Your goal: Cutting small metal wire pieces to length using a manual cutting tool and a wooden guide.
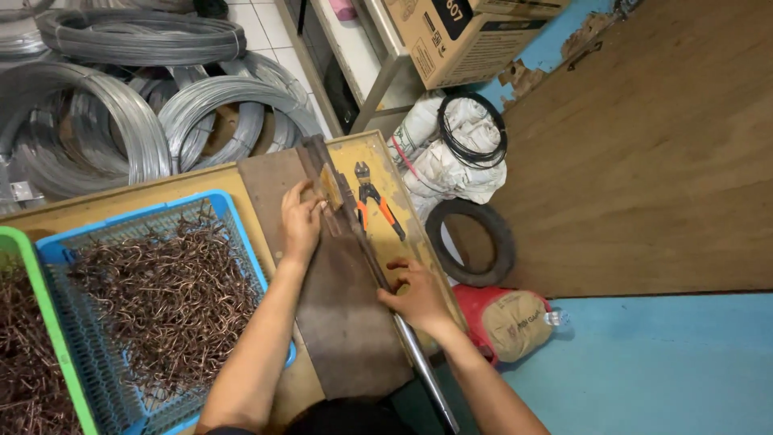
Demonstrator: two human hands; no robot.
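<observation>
The left hand (301, 221) rests on a dark worn board (342, 314) that lies lengthwise on the wooden surface (161, 187); its fingers (316, 208) are curled together at the upper end of a long metal lever bar (366, 250), beside a small yellowish block (331, 185). Whether they pinch anything cannot be told. The right hand (415, 292) grips the lever bar lower down — fingers closed around it, thumb toward the board. The bar runs diagonally along the board's right edge and its round handle (427, 374) overhangs the near edge of the surface.

Orange-handled cutters (374, 201) lie just right of the bar, near the surface's right edge. A blue mesh basket (241, 234) filled with bent copper-coloured wire pieces (165, 298) sits just left of the board; a green basket (32, 282) adjoins it.

Beyond the far edge, coils of grey wire (121, 105) crowd the floor. To the right — a tyre (483, 242), white sacks (451, 153), then open blue floor (668, 362).
</observation>
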